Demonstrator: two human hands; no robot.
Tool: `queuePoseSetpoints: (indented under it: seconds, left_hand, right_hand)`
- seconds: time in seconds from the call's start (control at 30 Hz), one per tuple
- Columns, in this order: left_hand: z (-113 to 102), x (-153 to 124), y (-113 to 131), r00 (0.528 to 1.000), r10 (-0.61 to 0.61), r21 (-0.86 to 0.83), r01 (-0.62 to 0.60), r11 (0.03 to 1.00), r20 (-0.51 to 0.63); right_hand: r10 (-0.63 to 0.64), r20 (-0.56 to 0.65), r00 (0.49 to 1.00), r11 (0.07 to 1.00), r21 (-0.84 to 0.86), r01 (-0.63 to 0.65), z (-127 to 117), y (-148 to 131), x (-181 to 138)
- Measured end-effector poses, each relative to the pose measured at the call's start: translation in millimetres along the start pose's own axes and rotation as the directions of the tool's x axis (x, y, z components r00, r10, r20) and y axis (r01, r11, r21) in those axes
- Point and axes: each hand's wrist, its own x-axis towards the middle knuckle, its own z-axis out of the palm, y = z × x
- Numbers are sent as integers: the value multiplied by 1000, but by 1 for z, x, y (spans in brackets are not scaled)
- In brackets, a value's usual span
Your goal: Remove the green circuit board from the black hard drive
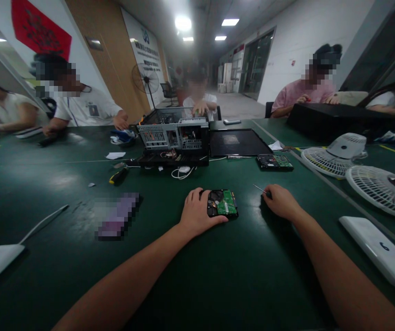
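A hard drive (224, 203) lies circuit-board side up on the green table in front of me. My left hand (197, 212) grips its left edge, fingers curled over the top and thumb along the near side. My right hand (280, 201) is closed round a thin screwdriver (261, 189), whose metal tip points left toward the drive but stays a short way off it.
An opened computer case (174, 133) stands behind, its black side panel (239, 142) flat beside it and a second hard drive (274, 161) near. Fan parts (335, 154) and a white cover (380, 250) lie right. A yellow-handled screwdriver (118, 176) lies left. Several people sit around the table.
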Motion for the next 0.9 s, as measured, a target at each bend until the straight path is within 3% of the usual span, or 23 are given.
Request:
queuePoseSetpoints:
  seconds: [0.2,0.3,0.4,0.53,0.67,0.9]
  left_hand:
    - [-2,-1,3,997,77,-7,-76,997,18]
    - [-5,0,5,988,146,-14,-146,989,39]
    - [-7,0,7,971,225,-42,-223,974,76]
    - [-9,0,7,945,301,-91,-291,952,130]
    - [-7,1,6,946,293,-100,-281,955,138]
    - [1,3,5,988,151,-49,-148,988,45]
  right_hand:
    - [-12,-52,999,999,37,14,-1,-3,-2]
    - [-5,-66,998,979,204,19,-7,-13,-6]
    - [9,27,1000,883,469,-21,-11,-29,-13]
    - [-94,126,988,707,707,-22,-12,-49,-20]
    - [-162,165,973,623,782,-29,-10,-55,-22]
    - [-107,179,978,669,740,-62,-9,-50,-20]
